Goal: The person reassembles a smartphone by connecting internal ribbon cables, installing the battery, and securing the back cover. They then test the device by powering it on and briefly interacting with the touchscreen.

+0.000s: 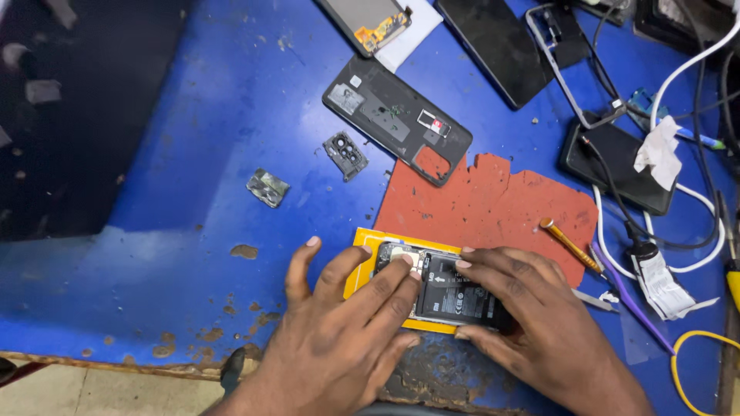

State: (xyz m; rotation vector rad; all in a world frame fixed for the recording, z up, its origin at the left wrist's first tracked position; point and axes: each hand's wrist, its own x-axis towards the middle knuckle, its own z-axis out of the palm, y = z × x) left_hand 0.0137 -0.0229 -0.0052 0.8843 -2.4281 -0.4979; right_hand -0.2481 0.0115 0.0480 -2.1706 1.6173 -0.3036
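Note:
An opened phone [451, 291] with its back removed lies on a yellow pad [362, 270] near the front edge of the blue table [216, 154]; its black battery and upper board show. My left hand [347, 323] rests flat over the phone's left end, fingertips on the board near the top. My right hand [528, 316] lies over the phone's right part, fingers pressing on the battery. Neither hand holds a tool.
A torn red mat [493, 204] lies behind the phone. Beyond it are a black back cover [393, 115], a camera frame piece [345, 154], a small grey part [267, 187], other phones, cables, an orange-handled screwdriver [569, 245] and a purple pry tool [628, 296].

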